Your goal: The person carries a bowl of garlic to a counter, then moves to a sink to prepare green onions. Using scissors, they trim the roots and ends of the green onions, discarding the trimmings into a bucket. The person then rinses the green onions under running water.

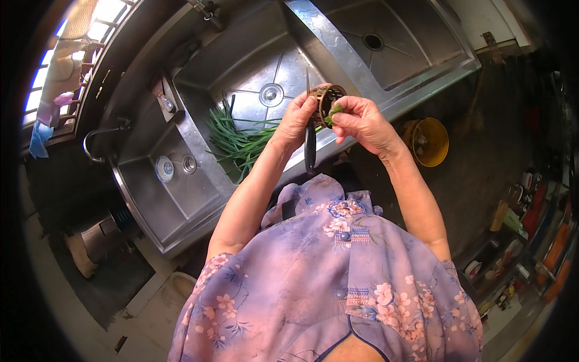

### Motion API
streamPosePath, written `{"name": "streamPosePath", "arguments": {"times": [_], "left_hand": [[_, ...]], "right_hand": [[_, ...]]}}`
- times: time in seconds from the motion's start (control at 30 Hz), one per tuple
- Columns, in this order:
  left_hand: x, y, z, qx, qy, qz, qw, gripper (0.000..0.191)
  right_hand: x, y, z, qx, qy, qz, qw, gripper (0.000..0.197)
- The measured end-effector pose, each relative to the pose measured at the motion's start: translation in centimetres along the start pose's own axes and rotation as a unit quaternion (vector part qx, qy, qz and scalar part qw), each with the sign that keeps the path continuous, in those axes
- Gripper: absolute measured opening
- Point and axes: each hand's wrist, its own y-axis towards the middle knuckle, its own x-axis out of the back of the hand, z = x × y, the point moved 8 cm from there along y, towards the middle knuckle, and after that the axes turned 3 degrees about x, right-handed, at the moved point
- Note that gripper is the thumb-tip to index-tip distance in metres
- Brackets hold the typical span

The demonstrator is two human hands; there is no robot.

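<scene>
My left hand point(296, 118) holds a small brown perforated sink strainer basket point(324, 100) over the sink's front rim. A knife point(310, 147) with a black handle is also at this hand, its blade pointing away from me and its handle hanging towards me. At the basket's open end, my right hand point(359, 120) pinches a bit of green leaf point(334, 114) between thumb and fingers. Long green leafy stalks point(244, 140), like scallions or chives, lie in the middle basin point(242, 74), partly hidden behind my left forearm.
The left basin point(181, 203) holds a small blue-and-white dish point(164, 169) beside its drain. A curved faucet point(92, 140) stands at its far edge. Another basin point(402, 45) lies to the right. A yellow bucket point(429, 141) stands below on the right, near my right forearm.
</scene>
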Motion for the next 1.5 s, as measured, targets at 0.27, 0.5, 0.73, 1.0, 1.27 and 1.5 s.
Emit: {"name": "streamPosePath", "arguments": {"times": [0.27,0.5,0.73,1.0,1.27,1.5], "left_hand": [[-1.1,0.5,2.6,0.140,-0.143,-0.020,0.980,0.072],[-4.7,0.2,3.0,0.188,-0.214,0.048,0.957,0.059],[-3.7,0.1,4.6,0.189,-0.193,0.036,0.962,0.056],[-8.3,3.9,5.7,0.195,-0.165,0.121,0.959,0.050],[-10.5,8.8,7.0,0.284,-0.203,0.036,0.937,0.063],[-13.6,11.5,8.0,0.313,-0.193,0.034,0.929,0.059]], "right_hand": [[4.9,-1.3,4.4,0.093,0.079,-0.069,0.990,0.022],[6.6,-0.8,5.0,0.077,-0.176,-0.085,0.978,0.020],[5.5,-0.1,3.1,0.064,-0.226,-0.030,0.972,0.022],[10.0,-1.9,5.8,0.065,-0.207,-0.059,0.974,0.017],[21.3,-14.2,15.5,0.288,-0.162,-0.398,0.856,0.021],[37.9,-27.7,14.0,0.279,-0.282,-0.624,0.673,0.036]]}}
